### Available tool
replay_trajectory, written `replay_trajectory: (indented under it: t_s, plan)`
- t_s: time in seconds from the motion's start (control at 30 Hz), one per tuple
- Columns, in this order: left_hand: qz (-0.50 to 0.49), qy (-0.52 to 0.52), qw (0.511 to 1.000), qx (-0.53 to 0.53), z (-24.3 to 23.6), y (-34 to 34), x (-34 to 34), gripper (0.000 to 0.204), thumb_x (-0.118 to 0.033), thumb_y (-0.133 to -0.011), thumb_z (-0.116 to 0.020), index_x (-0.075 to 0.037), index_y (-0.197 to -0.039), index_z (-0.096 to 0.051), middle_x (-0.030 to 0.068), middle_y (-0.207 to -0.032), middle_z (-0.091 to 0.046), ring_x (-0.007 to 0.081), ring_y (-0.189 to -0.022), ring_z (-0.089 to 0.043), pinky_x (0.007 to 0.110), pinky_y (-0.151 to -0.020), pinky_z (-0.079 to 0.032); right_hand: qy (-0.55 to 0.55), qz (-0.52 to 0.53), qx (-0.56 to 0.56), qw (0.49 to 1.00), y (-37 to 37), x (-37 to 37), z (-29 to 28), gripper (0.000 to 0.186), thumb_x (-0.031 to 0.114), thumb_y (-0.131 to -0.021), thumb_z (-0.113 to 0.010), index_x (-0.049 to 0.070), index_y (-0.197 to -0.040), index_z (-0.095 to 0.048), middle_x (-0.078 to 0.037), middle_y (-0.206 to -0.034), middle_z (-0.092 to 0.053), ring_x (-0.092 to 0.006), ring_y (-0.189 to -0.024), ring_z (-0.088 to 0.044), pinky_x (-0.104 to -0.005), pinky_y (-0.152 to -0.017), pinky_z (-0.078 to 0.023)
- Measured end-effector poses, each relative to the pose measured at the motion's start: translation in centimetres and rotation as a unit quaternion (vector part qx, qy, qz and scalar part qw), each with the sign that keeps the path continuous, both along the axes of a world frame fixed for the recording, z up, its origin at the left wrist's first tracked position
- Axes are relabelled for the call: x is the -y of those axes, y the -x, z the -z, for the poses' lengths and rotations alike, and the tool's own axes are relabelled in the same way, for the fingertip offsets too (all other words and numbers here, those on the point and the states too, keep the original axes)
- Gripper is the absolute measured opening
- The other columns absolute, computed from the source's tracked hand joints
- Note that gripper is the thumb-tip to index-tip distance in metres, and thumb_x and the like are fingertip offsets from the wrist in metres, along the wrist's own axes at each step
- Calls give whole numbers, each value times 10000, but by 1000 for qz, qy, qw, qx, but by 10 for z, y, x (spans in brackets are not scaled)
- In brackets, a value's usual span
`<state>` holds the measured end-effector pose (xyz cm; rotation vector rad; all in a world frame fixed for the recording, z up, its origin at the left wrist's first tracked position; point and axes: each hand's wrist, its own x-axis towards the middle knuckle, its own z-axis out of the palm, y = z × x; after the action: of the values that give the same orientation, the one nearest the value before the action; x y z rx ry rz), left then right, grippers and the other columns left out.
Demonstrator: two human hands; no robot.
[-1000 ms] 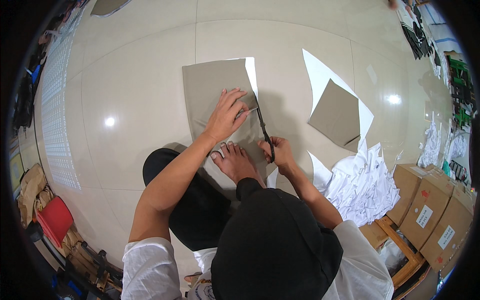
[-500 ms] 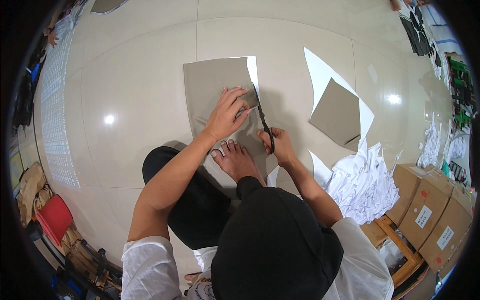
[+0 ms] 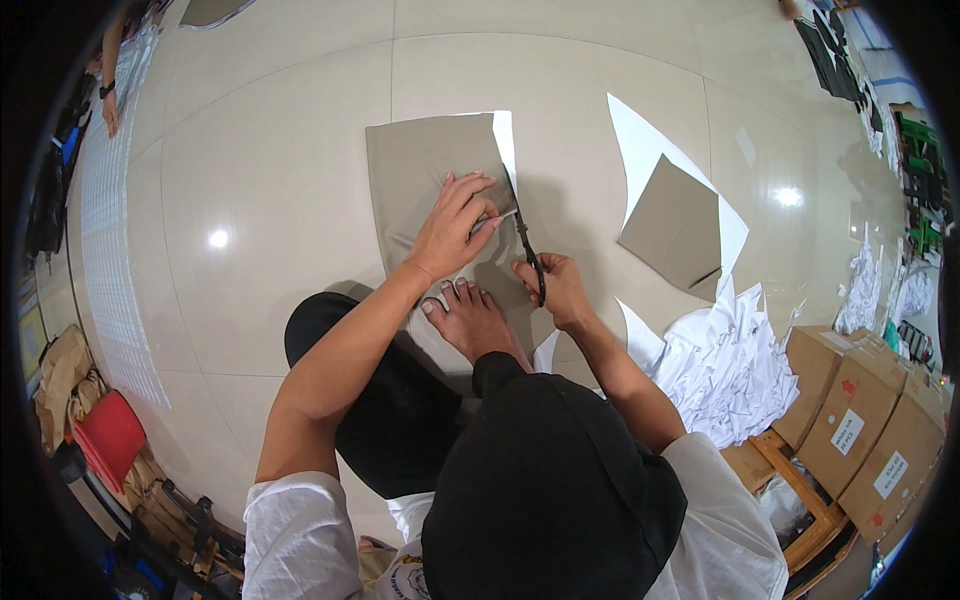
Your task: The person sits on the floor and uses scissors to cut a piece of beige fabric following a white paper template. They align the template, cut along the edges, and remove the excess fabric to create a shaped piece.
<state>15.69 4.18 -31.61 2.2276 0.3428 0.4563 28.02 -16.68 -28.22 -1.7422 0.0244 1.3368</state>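
A taupe fabric piece (image 3: 425, 160) with a white margin lies on the floor before me. My right hand (image 3: 560, 292) grips black scissors (image 3: 523, 232) by the handles, their blades at the line between taupe and white on the right side. Over the fabric, my left hand (image 3: 458, 225) pinches its cut edge between thumb and finger, close beside the blades. The other left fingers rest on the taupe surface. My bare foot (image 3: 472, 318) stands on the near part of the fabric.
To the right lie another taupe piece with white border (image 3: 675, 230) and a heap of white scraps (image 3: 725, 370). Cardboard boxes (image 3: 850, 425) stand beyond the heap. At the far left, another person's hand (image 3: 111, 118) reaches over a long printed white sheet (image 3: 110, 270). A red seat (image 3: 107, 440) is lower left.
The scissors have shifted very slightly, and my left hand stays in place. The other person's arm at far left reaches further in, and the long white sheet has slid nearer.
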Motion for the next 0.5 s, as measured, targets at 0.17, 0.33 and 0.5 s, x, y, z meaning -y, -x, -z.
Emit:
replay_trajectory:
  t_s: [0.17, 0.33, 0.5]
  plan:
    - [-2, -4, 1000, -1, 0, 0, 0, 151, -116, -1007, -778, -57, -1079, -659, 153, -1538, -606, 410, -1527, -518, 676, -1319, -317, 1, -8, 7, 1000, 1, 0, 0, 321, 283, -912, -864, 54, -804, -667, 16, -639, -596, -86, -521, -555, -269, -477, -398]
    - [-5, 1, 1000, 2, -2, -1, 1, 151, -117, -1007, -780, -57, -1076, -660, 154, -1534, -611, 412, -1522, -526, 671, -1317, -322, 1, -12, 14, 1000, -3, -7, 4, 368, 342, -926, -868, 43, -828, -676, 15, -638, -591, -89, -514, -542, -272, -481, -377]
    - [-5, 7, 1000, 5, -3, 0, 0, 150, -125, -1013, -776, -55, -1074, -658, 159, -1528, -615, 415, -1525, -525, 669, -1319, -317, -7, -12, 15, 1000, -9, -19, 2, 378, 352, -932, -877, 39, -845, -683, 18, -636, -586, -86, -507, -523, -277, -476, -361]
